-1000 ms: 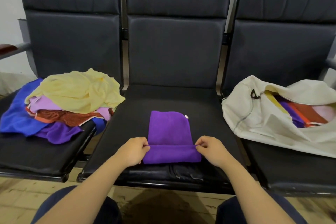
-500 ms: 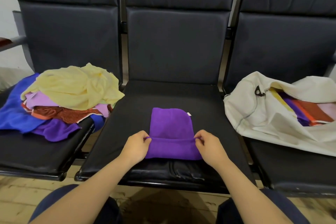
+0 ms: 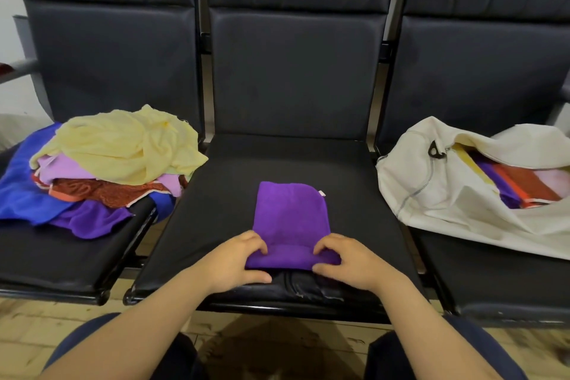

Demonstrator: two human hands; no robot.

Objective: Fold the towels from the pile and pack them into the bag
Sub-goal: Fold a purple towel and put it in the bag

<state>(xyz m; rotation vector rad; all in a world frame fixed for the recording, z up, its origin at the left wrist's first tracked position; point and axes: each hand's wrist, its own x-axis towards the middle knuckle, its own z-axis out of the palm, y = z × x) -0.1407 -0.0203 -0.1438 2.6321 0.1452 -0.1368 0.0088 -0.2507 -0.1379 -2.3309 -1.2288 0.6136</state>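
Purple towel [image 3: 291, 216] lies on the middle seat [image 3: 216, 194], toward the seat's front edge, with its near end folded over. Left hand [image 3: 237, 259] and right hand [image 3: 348, 259] each pinch that fold, fingers curled on top. The towel pile [image 3: 108, 163] sits left of that seat, and the open bag [image 3: 447, 194] sits to the right.

My left hand [image 3: 234, 259] and right hand [image 3: 348, 262] cover the near corners of the purple towel [image 3: 290, 213]. With their fingers curled over the folded strip, I can't see how it ends underneath. The white tag [image 3: 321, 193] at the towel's far corner is too small to read. The bag [image 3: 431, 194] runs off the right edge, and its mouth shows me only slivers of the folded towels [image 3: 524, 182] inside. In the pile [image 3: 117, 170], the yellow towel [image 3: 123, 142] hides most of what lies beneath, and the blue towel [image 3: 18, 194] is cut by the left edge.
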